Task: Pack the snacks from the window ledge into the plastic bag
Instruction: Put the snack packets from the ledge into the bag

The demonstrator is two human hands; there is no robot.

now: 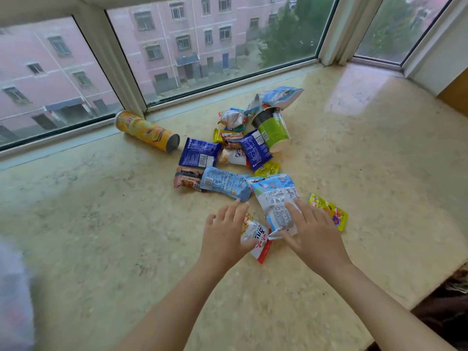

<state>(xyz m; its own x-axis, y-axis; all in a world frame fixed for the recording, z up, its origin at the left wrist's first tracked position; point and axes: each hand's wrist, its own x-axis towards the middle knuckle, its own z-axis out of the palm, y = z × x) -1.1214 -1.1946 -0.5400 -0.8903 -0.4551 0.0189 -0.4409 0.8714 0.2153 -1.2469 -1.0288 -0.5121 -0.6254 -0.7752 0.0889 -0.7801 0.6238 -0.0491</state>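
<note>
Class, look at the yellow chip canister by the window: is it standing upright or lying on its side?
Lying on its side. The chip canister rests lengthwise on the window ledge, its round silver end facing the snack pile.

Window ledge (pixel 354 153): pale, polished marble-look stone below the window. Lying on it: yellow crisp tube (pixel 147 131) on its side near the glass, tipped green cup (pixel 272 129), blue packets (pixel 200 153), yellow sachet (pixel 329 211), assorted small wrapped snacks (pixel 231 119).
</note>
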